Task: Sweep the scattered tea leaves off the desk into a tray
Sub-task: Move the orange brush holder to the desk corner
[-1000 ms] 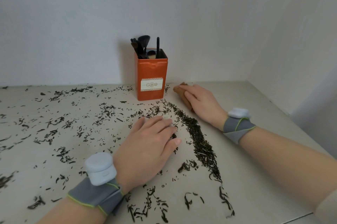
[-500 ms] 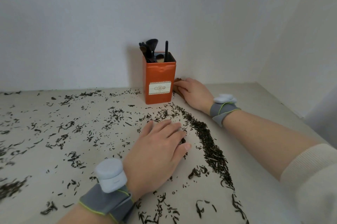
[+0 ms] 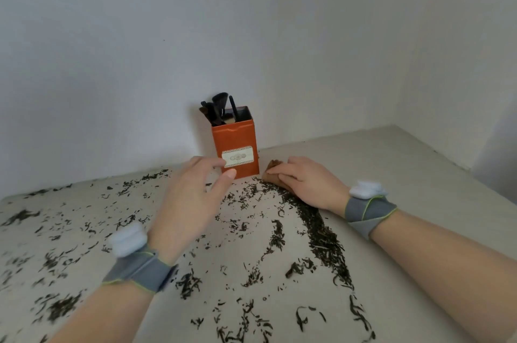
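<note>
- Right at my edge of the tabletop (image 3: 419, 163), loose tea leaves (image 3: 253, 278) lie scattered in thin clumps, more of them out to my left, none gathered yet.
- A little further in, a dense dark ridge of leaves (image 3: 321, 233) runs diagonally along my right forearm: that part looks swept together.
- My left hand (image 3: 190, 200) hovers above the tabletop, fingers spread wide, holding nothing, reaching toward the orange tin (image 3: 236, 154).
- My right hand (image 3: 305, 183) lies closed over a brown wooden piece (image 3: 272, 170) at the top of the ridge.
- At the back, the tin stands upright against the wall, dark brushes (image 3: 219, 110) poking out.
- No tray in view, so I'd judge the job early: most leaves remain.
</note>
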